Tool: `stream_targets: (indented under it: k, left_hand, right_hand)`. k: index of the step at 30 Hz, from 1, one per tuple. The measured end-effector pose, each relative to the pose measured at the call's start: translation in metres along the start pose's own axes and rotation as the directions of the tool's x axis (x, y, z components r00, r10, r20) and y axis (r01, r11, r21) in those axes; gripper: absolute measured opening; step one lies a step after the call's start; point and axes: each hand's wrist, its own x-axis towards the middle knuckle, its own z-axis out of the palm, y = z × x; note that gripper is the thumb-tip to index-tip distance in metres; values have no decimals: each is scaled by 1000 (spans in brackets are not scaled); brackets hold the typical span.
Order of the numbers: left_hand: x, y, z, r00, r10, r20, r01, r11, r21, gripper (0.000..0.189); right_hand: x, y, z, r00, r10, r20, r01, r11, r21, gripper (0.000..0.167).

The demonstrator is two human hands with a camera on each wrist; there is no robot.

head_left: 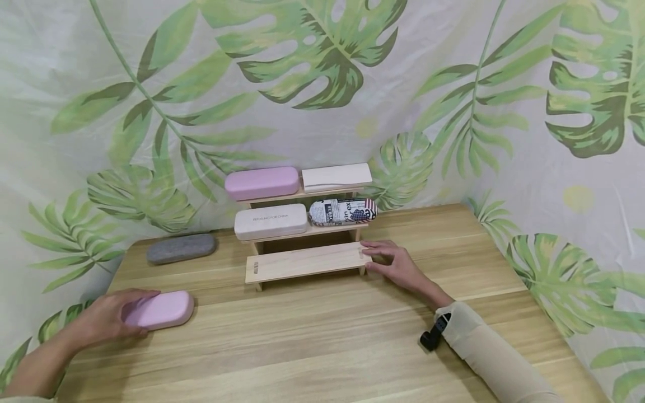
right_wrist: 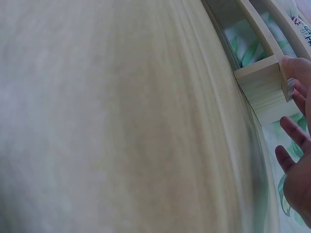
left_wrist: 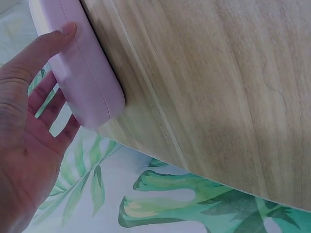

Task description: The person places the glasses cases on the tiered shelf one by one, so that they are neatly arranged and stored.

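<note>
My left hand (head_left: 108, 317) grips a pink glasses case (head_left: 163, 309) by its left end, low over the table at the left. In the left wrist view the thumb presses on one side of this pink case (left_wrist: 86, 68), with fingers behind it. My right hand (head_left: 398, 267) pinches the right end of the bare lowest step of a wooden tiered stand (head_left: 307, 260). The right wrist view shows the thumb of the right hand (right_wrist: 301, 131) at the step's edge, other fingers spread. Whether the left case touches the table I cannot tell.
The stand's top step bears a lilac case (head_left: 262, 183) and a white case (head_left: 336, 177). On its middle step are a whitish case (head_left: 271, 221) and a newsprint-patterned case (head_left: 344, 212). A grey case (head_left: 181, 248) lies at the table's back left. Leaf-print cloth (head_left: 322, 129) hangs behind.
</note>
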Motion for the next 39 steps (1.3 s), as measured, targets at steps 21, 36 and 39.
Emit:
stream_targets:
  k: [21,36,39]
  left_hand:
    - [3,4,-2,998,-13,-60,13,1000,6,82]
    - [27,35,-16,996,35,-80,-36,999,-13,79]
    - [32,44,-17,996,35,-79,-37,999,-24,80]
  right_hand:
    - [1,7,0,1000,-13,2,13,1000,3,36]
    - [6,38,-5,997,-69,37,71,996,-62,38]
    - [6,37,-7,996,-81,47,85,992,-94,36]
